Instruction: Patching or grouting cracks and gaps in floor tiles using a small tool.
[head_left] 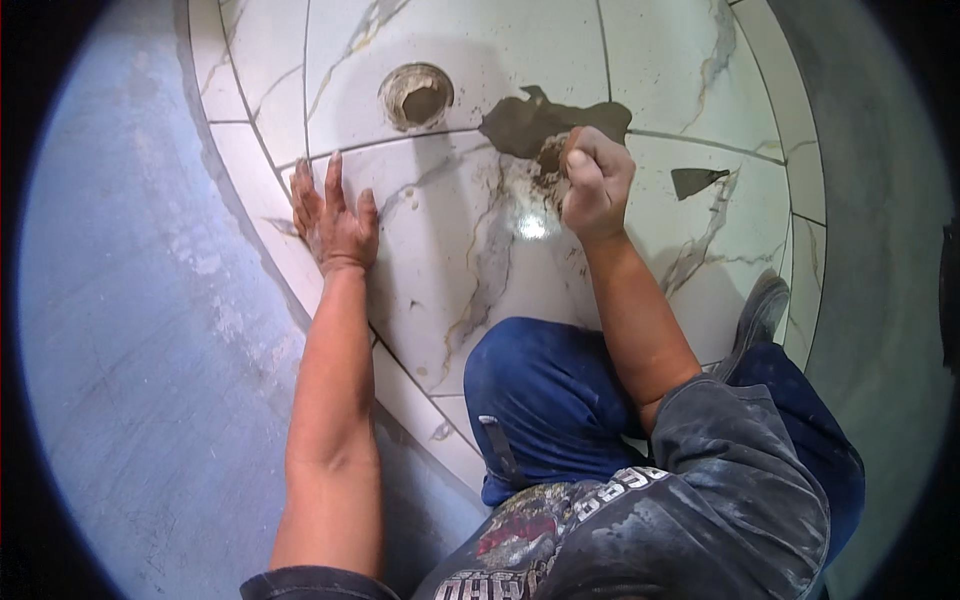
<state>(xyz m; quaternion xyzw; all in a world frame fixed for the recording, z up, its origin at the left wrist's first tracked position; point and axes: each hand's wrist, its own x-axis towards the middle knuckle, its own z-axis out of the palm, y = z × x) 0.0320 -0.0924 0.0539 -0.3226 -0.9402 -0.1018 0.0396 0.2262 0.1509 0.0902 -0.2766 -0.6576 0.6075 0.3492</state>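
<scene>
My left hand [337,215] rests on the white marbled floor tile [420,290] near its left border, fingers spread and nothing in them. My right hand [600,185] is closed in a fist beside a small rough opening [552,157] with crumbly mortar about it. Whatever the fist may hold is hidden. Just beyond it lies an irregular dark grey patch [540,122], whose material I cannot make out. Farther left, a round hole [425,103] in the tile has a ragged mortar rim.
A dark, flat, wedge-shaped piece [695,182] lies on the tile to the right of my fist. Narrow border tiles [262,215] run along a blue-grey surface [130,300] on the left. My bent knee [540,400] and shoe [760,315] are close by.
</scene>
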